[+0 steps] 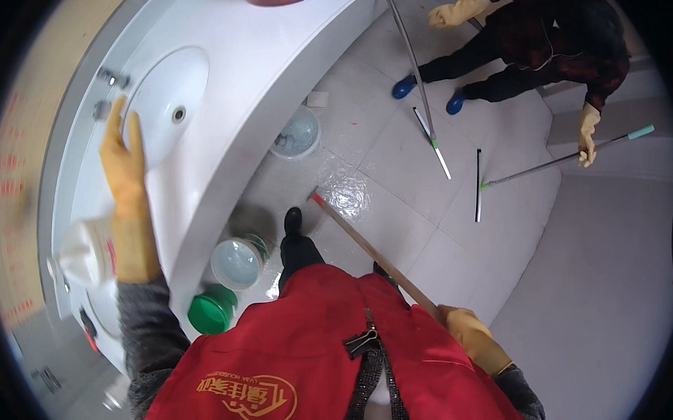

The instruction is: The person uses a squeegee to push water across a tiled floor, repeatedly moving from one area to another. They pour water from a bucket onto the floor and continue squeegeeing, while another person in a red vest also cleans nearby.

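My left hand [125, 167], in a yellow rubber glove, reaches over the white counter beside an oval washbasin [166, 107]. It holds nothing, its fingers are apart, and they are near the metal tap [113, 78]. By that forearm stands a white plastic jug [87, 251] with a handle. My right hand [472, 337], also gloved, is closed round the upper end of a long wooden handle [374, 253]. The handle slopes down to a small red-socketed head [315, 195] on the wet tiled floor.
A person [546, 44] in yellow gloves and blue shoe covers stands at the upper right, one hand on a floor squeegee [530, 165]. Another squeegee [432, 136] touches the floor nearby. White buckets [235, 263] [300, 132] and a green bucket [211, 311] stand along the counter.
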A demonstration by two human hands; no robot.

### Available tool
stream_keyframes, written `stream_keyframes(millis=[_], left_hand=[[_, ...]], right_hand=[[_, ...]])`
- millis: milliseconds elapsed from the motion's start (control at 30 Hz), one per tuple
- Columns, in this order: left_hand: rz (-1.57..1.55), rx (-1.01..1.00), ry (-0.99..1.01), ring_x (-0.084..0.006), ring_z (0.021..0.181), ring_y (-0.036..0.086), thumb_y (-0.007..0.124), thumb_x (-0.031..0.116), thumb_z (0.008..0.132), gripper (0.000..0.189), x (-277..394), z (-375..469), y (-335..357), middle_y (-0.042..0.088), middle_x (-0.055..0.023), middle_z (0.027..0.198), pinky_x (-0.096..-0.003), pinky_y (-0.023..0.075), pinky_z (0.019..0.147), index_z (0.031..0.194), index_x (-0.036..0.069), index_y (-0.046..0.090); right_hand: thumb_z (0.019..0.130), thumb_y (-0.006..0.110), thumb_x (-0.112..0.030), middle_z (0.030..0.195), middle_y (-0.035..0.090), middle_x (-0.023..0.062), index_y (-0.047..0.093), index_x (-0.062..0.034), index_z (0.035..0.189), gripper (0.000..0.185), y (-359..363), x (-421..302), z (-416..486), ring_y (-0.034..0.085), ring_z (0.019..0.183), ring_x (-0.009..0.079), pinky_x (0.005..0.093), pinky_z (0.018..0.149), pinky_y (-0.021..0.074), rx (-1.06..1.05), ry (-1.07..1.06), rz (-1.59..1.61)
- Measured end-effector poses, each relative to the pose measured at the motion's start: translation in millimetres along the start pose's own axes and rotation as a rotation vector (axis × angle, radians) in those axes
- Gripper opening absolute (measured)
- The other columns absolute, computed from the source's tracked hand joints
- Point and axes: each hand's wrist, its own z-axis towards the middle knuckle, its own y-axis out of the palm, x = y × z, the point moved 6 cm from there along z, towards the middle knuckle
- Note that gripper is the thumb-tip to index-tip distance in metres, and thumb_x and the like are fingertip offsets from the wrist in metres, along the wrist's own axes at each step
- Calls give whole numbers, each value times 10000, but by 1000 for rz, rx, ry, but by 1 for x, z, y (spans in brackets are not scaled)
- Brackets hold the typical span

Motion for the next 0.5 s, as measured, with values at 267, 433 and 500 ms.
stream_keyframes(millis=[267, 433, 500], left_hand=[[-472, -659, -851, -102, 845, 643, 586, 221, 1031, 321, 219, -426, -5, 738, -46, 924, -268, 507, 799, 1254, 13, 687], [-907, -961, -1186, -205, 999, 688, 523, 244, 1069, 483, 310, -546, 15, 706, -143, 1101, -304, 571, 862, 1486, 10, 460], [-984, -987, -1239, -246, 1043, 680, 558, 268, 1051, 627, 328, -568, 13, 654, -173, 1204, -350, 593, 869, 1571, 41, 291]], right_hand=[[912, 659, -312, 1144, 685, 241, 586, -38, 1216, 416, 34, 82, 119, 652, 1095, 428, 502, 919, 527, 283, -484, -145], [957, 631, -268, 923, 649, 138, 554, -23, 1270, 405, 88, 0, 169, 620, 761, 205, 385, 659, 519, 23, -638, 345], [983, 600, -269, 952, 640, 131, 544, 4, 1280, 408, 123, -51, 184, 630, 767, 216, 390, 651, 533, -11, -546, 469]])
